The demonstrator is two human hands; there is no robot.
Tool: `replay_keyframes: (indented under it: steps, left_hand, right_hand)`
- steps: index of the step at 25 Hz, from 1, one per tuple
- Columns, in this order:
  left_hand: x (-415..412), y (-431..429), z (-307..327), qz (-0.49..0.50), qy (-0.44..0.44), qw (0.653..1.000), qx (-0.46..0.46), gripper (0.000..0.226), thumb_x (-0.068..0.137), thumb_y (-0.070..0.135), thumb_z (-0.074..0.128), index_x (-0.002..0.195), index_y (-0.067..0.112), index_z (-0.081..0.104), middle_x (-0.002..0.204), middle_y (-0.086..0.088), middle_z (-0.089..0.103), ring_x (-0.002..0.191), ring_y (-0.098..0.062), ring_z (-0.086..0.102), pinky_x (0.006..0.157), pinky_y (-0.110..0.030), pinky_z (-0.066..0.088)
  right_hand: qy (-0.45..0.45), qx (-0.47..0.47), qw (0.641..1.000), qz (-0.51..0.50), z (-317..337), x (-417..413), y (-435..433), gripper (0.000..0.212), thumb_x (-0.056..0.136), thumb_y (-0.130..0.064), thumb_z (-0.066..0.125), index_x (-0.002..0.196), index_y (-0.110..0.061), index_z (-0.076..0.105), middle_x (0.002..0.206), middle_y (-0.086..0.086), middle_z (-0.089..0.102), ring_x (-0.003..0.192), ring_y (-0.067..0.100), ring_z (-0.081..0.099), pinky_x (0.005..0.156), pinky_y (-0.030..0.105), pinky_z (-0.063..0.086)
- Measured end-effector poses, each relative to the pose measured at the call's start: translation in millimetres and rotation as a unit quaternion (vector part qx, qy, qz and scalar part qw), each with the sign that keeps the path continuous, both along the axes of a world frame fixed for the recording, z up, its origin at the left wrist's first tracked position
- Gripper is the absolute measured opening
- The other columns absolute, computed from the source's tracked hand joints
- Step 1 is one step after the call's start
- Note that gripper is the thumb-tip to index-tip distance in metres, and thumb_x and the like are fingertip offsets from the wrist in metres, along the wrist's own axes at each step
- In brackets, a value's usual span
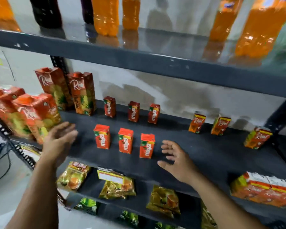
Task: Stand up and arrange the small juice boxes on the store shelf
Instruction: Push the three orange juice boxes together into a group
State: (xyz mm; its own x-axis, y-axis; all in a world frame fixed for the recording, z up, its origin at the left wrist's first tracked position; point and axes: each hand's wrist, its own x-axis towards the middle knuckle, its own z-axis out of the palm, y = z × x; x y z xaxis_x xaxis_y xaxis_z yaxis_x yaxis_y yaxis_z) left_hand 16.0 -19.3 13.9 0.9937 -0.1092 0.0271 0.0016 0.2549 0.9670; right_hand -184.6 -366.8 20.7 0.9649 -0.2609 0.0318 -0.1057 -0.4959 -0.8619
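Several small red Maaza juice boxes stand upright on the dark middle shelf (196,151) in two rows: a back row (133,111) and a front row (125,140). Three small orange Real juice boxes (220,126) stand further right, one (257,138) nearer the front. My left hand (59,139) hovers open, blurred, left of the front row and touches nothing. My right hand (177,160) is open, palm turned left, just right of the nearest front Maaza box (147,145), not touching it.
Tall Real juice cartons (82,93) stand at the shelf's left end, more (31,114) nearer me. A pack of small Real boxes (267,189) lies at the front right. Orange and dark soda bottles (105,15) fill the shelf above; snack packets (116,184) lie below.
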Motion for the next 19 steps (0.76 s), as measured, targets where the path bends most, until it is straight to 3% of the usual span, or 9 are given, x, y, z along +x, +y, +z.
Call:
replay_keyframes:
  steps: [2,4,7,11,14,19]
  left_hand:
    - [12.2,-20.0,7.9,-0.092,-0.028,0.99,0.103,0.061,0.075,-0.021,0.06,0.127,0.009,0.046,0.119,-0.006,0.057,0.102,-0.009,0.061,0.081,-0.018,0.052]
    - [27.9,-34.7,7.1,-0.216,-0.063,0.951,0.21,0.082,0.063,-0.019,0.074,0.132,0.011,0.041,0.121,-0.002,0.055,0.111,-0.012,0.055,0.083,-0.014,0.048]
    - [40.3,-47.4,-3.3,-0.309,-0.093,0.889,0.324,0.084,0.054,-0.004,0.088,0.122,0.023,0.046,0.108,0.008,0.06,0.094,-0.003,0.06,0.072,-0.009,0.048]
    - [41.5,-66.3,-12.5,-0.33,-0.083,0.889,0.305,0.057,0.055,0.002,0.089,0.093,0.029,0.056,0.086,0.006,0.067,0.074,0.007,0.064,0.069,-0.014,0.05]
    - [37.9,-79.2,-17.1,-0.365,-0.085,0.881,0.289,0.054,0.055,0.014,0.091,0.097,0.03,0.062,0.093,0.008,0.072,0.084,0.0,0.067,0.079,-0.02,0.051]
    - [36.9,-85.2,-20.3,-0.392,-0.077,0.877,0.268,0.054,0.056,0.013,0.091,0.098,0.033,0.063,0.097,0.008,0.073,0.09,-0.004,0.068,0.086,-0.029,0.053]
  right_hand:
    - [0.039,0.008,0.999,-0.009,-0.6,29.5,14.3,0.072,0.075,-0.019,0.08,0.131,-0.043,0.04,0.13,-0.006,0.054,0.118,0.01,0.055,0.102,0.035,0.048]
    - [0.071,-0.012,0.997,-0.027,-2.4,51.6,26.4,0.078,0.076,-0.021,0.079,0.138,-0.039,0.036,0.127,-0.006,0.054,0.112,0.011,0.059,0.098,0.034,0.049]
    - [0.09,-0.031,0.992,-0.085,-8.6,69.8,41.6,0.07,0.072,-0.022,0.082,0.132,-0.033,0.047,0.109,-0.008,0.066,0.098,0.01,0.065,0.087,0.03,0.05]
    - [0.122,-0.02,0.985,-0.117,-14.5,82.0,52.3,0.043,0.071,-0.021,0.084,0.107,-0.029,0.061,0.093,-0.015,0.07,0.088,0.004,0.066,0.086,0.034,0.051]
    - [0.129,0.016,0.987,-0.098,-23.3,86.5,57.5,0.046,0.07,-0.016,0.084,0.11,-0.023,0.063,0.101,-0.006,0.074,0.093,0.009,0.069,0.095,0.045,0.053]
    - [0.117,0.051,0.987,-0.097,-29.5,94.5,68.1,0.051,0.056,-0.018,0.093,0.099,-0.031,0.068,0.103,0.0,0.076,0.098,0.016,0.07,0.095,0.049,0.052]
